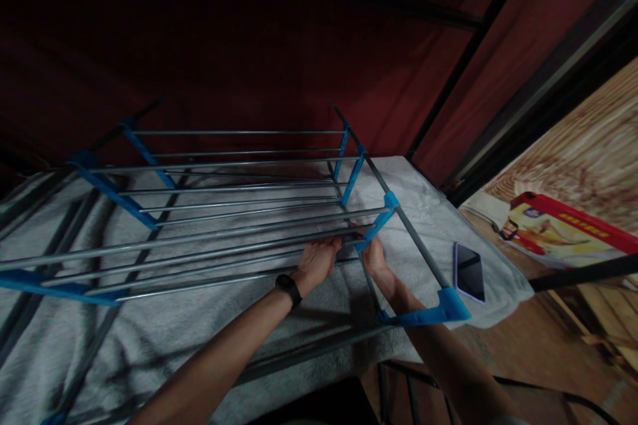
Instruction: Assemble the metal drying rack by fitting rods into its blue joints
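Observation:
A metal rack with grey rods and blue plastic end pieces lies on its side across a pale blanket. My left hand, a black band on its wrist, curls its fingers round a grey rod near the rack's right end. My right hand is closed on a blue bracket where the rods meet the side pole; its fingertips are hidden behind the bracket.
A phone lies screen up on the blanket's right corner. A red and yellow box sits on the wooden floor to the right. Dark bed-frame bars and a red wall stand behind.

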